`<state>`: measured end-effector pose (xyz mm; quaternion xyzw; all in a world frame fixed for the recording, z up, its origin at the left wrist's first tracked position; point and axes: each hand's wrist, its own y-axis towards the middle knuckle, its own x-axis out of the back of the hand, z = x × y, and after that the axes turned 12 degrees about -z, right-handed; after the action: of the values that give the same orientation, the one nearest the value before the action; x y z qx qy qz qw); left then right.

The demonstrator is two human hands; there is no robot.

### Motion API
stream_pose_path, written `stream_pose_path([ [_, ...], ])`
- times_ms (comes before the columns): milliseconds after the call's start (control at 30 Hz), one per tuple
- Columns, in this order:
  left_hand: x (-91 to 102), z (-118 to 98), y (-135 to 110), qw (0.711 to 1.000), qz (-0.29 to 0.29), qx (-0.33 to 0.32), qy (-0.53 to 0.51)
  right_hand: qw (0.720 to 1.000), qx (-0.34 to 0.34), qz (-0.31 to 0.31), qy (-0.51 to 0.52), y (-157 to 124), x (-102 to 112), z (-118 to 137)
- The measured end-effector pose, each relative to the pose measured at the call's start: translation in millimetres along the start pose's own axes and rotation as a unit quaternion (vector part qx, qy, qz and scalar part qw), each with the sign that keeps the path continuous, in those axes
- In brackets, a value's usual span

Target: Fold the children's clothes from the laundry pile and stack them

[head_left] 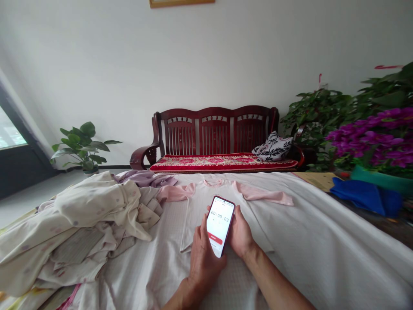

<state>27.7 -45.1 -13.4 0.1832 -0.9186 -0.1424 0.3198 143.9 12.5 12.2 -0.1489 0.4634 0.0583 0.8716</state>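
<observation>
Between both hands is a smartphone (220, 226) in a dark red case, tilted, its lit screen reading 00:00:03 above a red button. My left hand (204, 254) wraps around its left side and lower edge. My right hand (241, 234) grips the right side. Behind and beneath the phone, a white shirt (196, 219) with pink sleeves lies spread flat on a white cloth (306, 241). The hands and phone cover part of the shirt's middle.
A heap of crumpled clothes (97, 206) lies on the left. On the right are a blue cloth (364, 196) and purple flowers (374, 133). Behind stands a dark red wooden bench (214, 133) with a patterned cushion (273, 147). A potted plant (82, 146) is at the left wall.
</observation>
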Motion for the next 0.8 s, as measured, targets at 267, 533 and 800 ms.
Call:
stream_pose_path([
  [267, 4.5, 9, -2, 0.998, -0.061, -0.024, -0.009, 0.997, 0.022, -0.050, -0.056, 8, 9, 3],
  [533, 27.5, 10, -2, 0.988, -0.148, -0.047, -0.017, 0.995, 0.029, -0.008, -0.090, 16, 18, 8],
  [800, 144.8, 36, -41, 0.957, -0.285, 0.025, 0.054, 0.995, 0.016, -0.046, -0.086, 14, 22, 11],
])
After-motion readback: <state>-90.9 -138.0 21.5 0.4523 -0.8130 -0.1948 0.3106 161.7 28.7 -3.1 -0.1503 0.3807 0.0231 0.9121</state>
